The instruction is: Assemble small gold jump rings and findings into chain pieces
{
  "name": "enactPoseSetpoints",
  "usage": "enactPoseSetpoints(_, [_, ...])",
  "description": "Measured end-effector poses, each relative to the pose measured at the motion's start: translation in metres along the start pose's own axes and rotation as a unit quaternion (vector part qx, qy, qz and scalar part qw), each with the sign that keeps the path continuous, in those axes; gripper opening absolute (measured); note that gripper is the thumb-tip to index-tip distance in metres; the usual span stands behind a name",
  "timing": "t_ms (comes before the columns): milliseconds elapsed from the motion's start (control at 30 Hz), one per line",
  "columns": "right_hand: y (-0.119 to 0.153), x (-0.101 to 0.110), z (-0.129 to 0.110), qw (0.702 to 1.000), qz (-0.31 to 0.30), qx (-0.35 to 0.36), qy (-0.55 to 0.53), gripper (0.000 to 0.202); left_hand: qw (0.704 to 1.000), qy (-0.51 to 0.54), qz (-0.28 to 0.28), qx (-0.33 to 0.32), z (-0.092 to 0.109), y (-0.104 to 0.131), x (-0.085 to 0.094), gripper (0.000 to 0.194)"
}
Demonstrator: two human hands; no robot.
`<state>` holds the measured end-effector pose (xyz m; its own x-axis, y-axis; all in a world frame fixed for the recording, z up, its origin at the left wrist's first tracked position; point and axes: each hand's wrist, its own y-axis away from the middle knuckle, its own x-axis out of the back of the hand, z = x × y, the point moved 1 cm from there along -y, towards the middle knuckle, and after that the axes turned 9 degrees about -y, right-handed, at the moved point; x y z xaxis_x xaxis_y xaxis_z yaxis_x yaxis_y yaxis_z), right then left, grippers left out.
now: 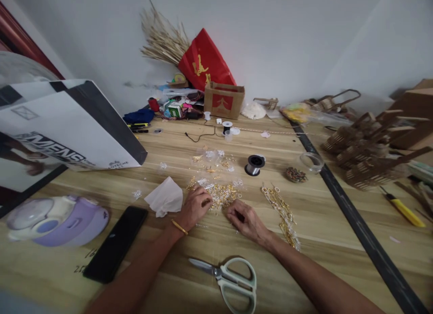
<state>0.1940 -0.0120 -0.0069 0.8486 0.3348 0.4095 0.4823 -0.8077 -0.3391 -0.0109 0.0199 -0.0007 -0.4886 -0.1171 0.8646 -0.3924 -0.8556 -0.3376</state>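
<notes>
A heap of small gold and silver beads [222, 196] lies on the wooden table between my two hands. My left hand [195, 205], with a gold bangle on the wrist, rests at the heap's left edge, its fingers curled together. At the right edge my right hand [246, 218] is closed, thumb against fingers. Whatever either hand pinches is too small or hidden. A short row of tiny beads [202, 226] lies just below, between the hands. Finished-looking gold and silver beaded strands [282, 210] lie to the right of my right hand.
Scissors [233, 278] lie in front of my forearms. On the left are a tissue [165, 197], a black phone [115, 244] and a purple-white device [61, 220]. Beyond the heap stands a wire spool [254, 165]; a glass jar [311, 163] and small woven baskets [365, 156] are right.
</notes>
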Motion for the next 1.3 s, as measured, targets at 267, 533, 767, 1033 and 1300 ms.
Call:
enactPoseSetpoints(267, [-0.002,0.002,-0.002,1.000,0.001,-0.004,-0.013,0.017,1.000,0.001,-0.025,-0.011,-0.001,-0.002,0.001,0.012])
enactPoseSetpoints(533, [-0.003,0.001,0.002,1.000,-0.001,-0.008,-0.014,0.016,0.999,0.030,-0.043,-0.008,-0.003,-0.004,0.004,0.011])
enactPoseSetpoints(767, [-0.004,0.002,0.003,1.000,-0.003,-0.011,-0.023,0.017,0.999,0.046,-0.009,0.007,-0.007,-0.004,-0.002,0.008])
enactPoseSetpoints(1033, [-0.001,0.003,0.008,0.999,-0.006,-0.028,-0.035,0.015,0.999,0.022,-0.011,-0.036,0.000,-0.009,-0.010,0.008])
enactPoseSetpoints(1300, [0.000,0.005,0.003,0.999,-0.013,-0.018,-0.028,0.013,0.998,-0.007,-0.020,-0.054,0.004,-0.010,-0.014,0.011])
